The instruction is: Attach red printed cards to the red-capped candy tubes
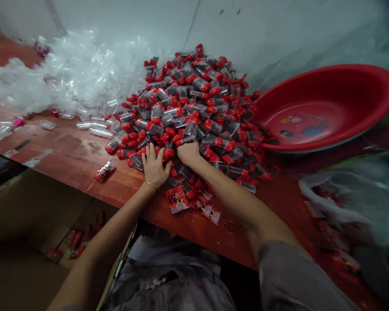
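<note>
Red-capped clear tubes — heaped, left hand flat, right hand grip fisted, contents unclear.

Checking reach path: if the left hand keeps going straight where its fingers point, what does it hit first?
The left hand already rests at the edge of the pile of red-capped vials; straight on, it probably meets those nearest vials first.

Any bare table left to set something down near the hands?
Bare wood left of the left hand, between the red packet and the clear-tube heap. Crowded: red-capped vial pile ahead, red basin beyond the right hand.
</note>
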### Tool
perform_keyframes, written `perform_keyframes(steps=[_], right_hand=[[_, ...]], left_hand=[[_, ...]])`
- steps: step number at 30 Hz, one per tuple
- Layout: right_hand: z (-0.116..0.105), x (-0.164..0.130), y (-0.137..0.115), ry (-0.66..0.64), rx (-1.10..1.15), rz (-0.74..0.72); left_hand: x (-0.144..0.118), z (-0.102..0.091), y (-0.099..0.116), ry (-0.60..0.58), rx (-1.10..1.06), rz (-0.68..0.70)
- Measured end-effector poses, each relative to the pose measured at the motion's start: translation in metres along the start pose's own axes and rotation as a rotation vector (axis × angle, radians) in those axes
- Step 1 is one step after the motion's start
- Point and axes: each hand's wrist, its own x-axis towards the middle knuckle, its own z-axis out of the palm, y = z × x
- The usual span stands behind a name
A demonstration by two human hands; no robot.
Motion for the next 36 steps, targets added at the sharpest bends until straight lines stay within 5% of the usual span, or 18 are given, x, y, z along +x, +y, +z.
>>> perform_keyframes(steps=[10, 14, 19, 23, 28, 32, 36], right_hand=[[-0.019, -0.011, 0.019, 0.036, -0.035, 0.026], [-0.027, -0.027, 0.046, 0.041, 0.207, 0.047], [-0.032, -0.054, 0.059, 0.195, 0.686, 0.033], [-0.040, -0.082, 0.024, 0.252, 0.985, -0.055], [-0.032, -0.106, -0.048, 0.159, 1.327, -0.087], [-0.009, -0.109, -0.107, 0.192, 0.892, -0.101], [0.006, -0.115, -0.152, 0.016, 0.447, -0.122]], left_hand=[[-0.030, -0.025, -0.018, -0.111, 0.023, 0.080], [-0.022, -0.016, -0.017, -0.139, 0.023, 0.085], [-0.013, -0.007, -0.009, -0.148, -0.008, 0.083], [-0.015, -0.020, -0.014, -0.139, -0.093, 0.064], [-0.025, -0.064, -0.049, 0.062, -0.048, 0.000], [-0.037, -0.103, -0.099, 0.137, 0.117, -0.201], [-0.041, -0.126, -0.135, -0.155, 0.287, -0.398]])
